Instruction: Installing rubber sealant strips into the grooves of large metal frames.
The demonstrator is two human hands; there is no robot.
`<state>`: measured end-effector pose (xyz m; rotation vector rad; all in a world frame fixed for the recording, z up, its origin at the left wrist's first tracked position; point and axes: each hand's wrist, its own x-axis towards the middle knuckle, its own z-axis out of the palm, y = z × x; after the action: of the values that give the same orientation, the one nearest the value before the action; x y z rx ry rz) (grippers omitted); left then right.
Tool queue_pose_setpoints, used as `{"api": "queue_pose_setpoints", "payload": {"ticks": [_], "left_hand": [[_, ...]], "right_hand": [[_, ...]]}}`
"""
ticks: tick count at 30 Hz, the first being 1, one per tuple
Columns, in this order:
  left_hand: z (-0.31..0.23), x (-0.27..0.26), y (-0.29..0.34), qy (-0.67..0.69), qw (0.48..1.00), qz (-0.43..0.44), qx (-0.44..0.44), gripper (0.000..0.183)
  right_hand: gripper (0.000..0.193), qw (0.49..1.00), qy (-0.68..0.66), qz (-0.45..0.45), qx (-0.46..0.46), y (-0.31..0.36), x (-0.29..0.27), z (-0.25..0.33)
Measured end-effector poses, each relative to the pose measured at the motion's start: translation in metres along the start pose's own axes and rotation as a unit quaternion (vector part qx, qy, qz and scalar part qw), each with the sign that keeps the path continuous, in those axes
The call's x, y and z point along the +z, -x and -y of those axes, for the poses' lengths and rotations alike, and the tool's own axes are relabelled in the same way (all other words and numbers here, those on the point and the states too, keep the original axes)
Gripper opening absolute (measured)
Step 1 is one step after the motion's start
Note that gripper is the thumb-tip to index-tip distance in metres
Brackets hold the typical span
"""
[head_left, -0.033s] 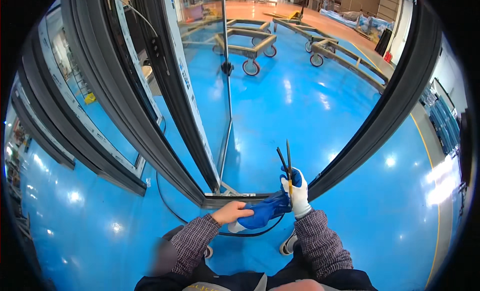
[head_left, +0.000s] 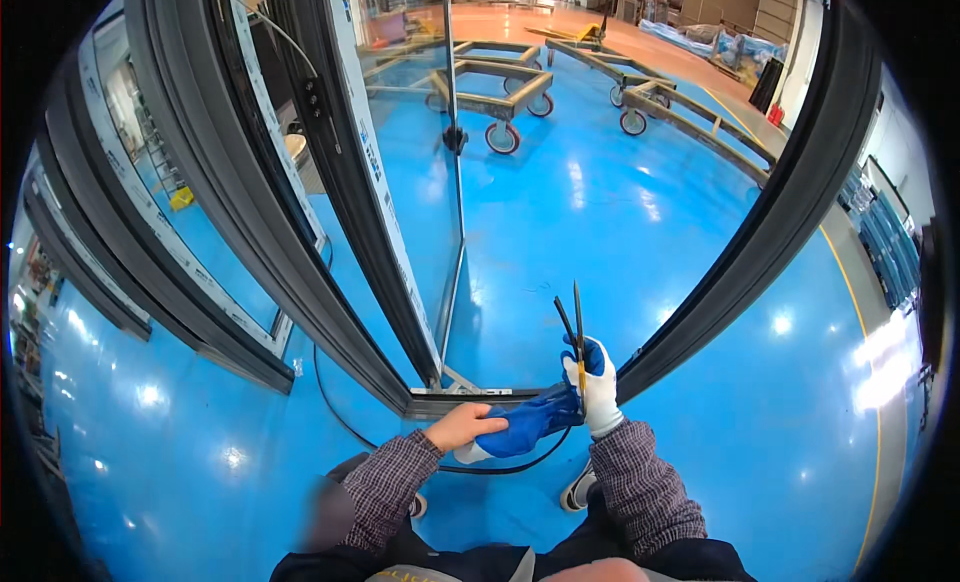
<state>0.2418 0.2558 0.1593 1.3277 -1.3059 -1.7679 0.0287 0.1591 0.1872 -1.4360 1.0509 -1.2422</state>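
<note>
My bare left hand point(head_left: 464, 425) pinches a blue-coated work glove point(head_left: 522, 429) near its white cuff. The glove stretches limply across to my right hand point(head_left: 598, 382), which wears a similar white and blue glove. Upright in my right hand's closed fingers are slim dark pointed tools point(head_left: 577, 319), one with a yellowish lower part; their exact kind I cannot make out. The far end of the loose glove meets the right fingers, and whether they grip it too is hidden. Just beyond both hands runs the bottom rail point(head_left: 428, 404) of a dark frame.
Tall dark frame posts rise at left point(head_left: 375, 192) and right point(head_left: 760, 222), with a glass pane point(head_left: 405, 122) beside the left one. A black cable point(head_left: 345, 419) loops over the blue floor near my shoes. Wheeled wooden trolleys point(head_left: 500, 97) stand farther off.
</note>
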Motion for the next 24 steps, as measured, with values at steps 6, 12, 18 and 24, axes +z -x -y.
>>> {"api": "queue_pose_setpoints", "payload": {"ticks": [6,12,18,24], "left_hand": [[0.004,-0.006,0.002,0.086,0.996,-0.04,0.0,0.023],[0.017,-0.027,0.007,-0.002,0.992,-0.124,-0.002,0.023],[-0.005,-0.021,0.021,0.06,0.972,-0.221,-0.042,0.026],[0.026,-0.029,0.007,0.109,0.965,-0.238,0.002,0.026]], "right_hand": [[0.039,0.999,0.027,-0.023,0.024,-0.002,-0.008,-0.001],[0.039,0.997,0.003,-0.028,0.069,-0.007,-0.01,-0.02],[0.043,0.984,-0.066,-0.007,0.163,0.002,-0.007,-0.01],[0.049,0.995,0.067,0.044,0.053,0.007,0.001,-0.015]]}}
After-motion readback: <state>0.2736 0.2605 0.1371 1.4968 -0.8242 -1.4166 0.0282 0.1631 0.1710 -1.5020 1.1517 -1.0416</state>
